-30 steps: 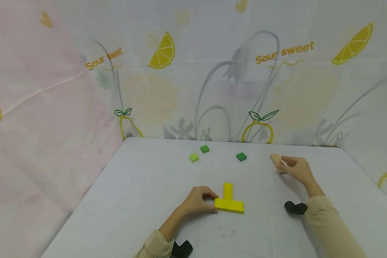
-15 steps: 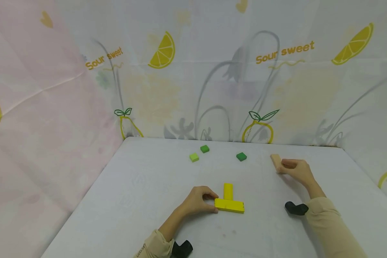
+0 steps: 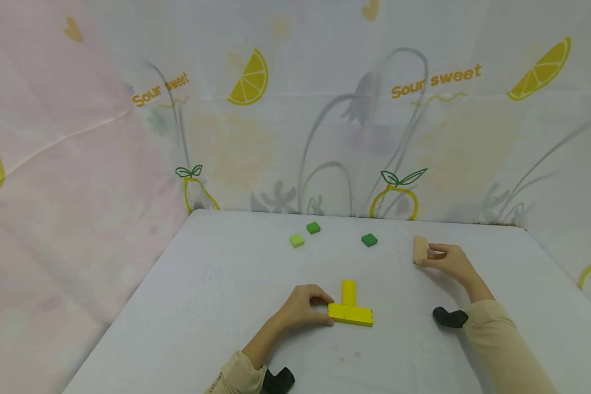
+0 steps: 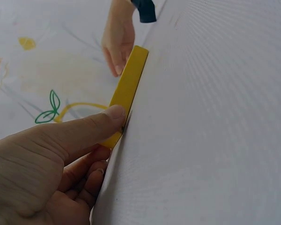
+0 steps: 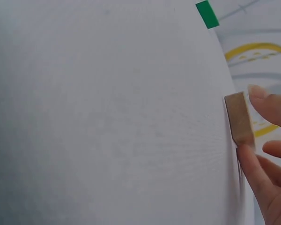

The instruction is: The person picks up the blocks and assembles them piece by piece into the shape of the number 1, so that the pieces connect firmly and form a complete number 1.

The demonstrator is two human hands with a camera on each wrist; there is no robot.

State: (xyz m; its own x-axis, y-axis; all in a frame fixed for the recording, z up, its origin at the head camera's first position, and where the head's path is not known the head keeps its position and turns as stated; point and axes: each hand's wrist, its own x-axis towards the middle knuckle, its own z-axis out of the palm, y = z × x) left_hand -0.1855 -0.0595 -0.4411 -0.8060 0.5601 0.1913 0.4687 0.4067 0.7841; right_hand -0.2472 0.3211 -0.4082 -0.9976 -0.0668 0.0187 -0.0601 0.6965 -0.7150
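Two yellow blocks lie in a T on the white table in the head view. The crosswise yellow block (image 3: 351, 314) is nearest me; the other yellow block (image 3: 348, 293) points away from its middle. My left hand (image 3: 300, 306) pinches the crosswise block's left end, the thumb (image 4: 114, 112) on its face in the left wrist view. Farther right, my right hand (image 3: 450, 264) touches a plain wooden block (image 3: 420, 250). In the right wrist view, its thumb (image 5: 246, 157) presses the wooden block's near end, while the index fingertip (image 5: 257, 92) stands slightly apart from the far end.
A light green tile (image 3: 297, 241), a mid-green tile (image 3: 313, 227) and a dark green tile (image 3: 369, 239) lie toward the back of the table. Printed cloth (image 3: 295, 109) hangs behind it. Black devices sit at the left wrist (image 3: 278, 381) and right wrist (image 3: 449, 317).
The wooden block has turned from a slant to pointing nearly straight away from me, my right thumb moving left with its near end. My left hand and the yellow blocks keep their places.
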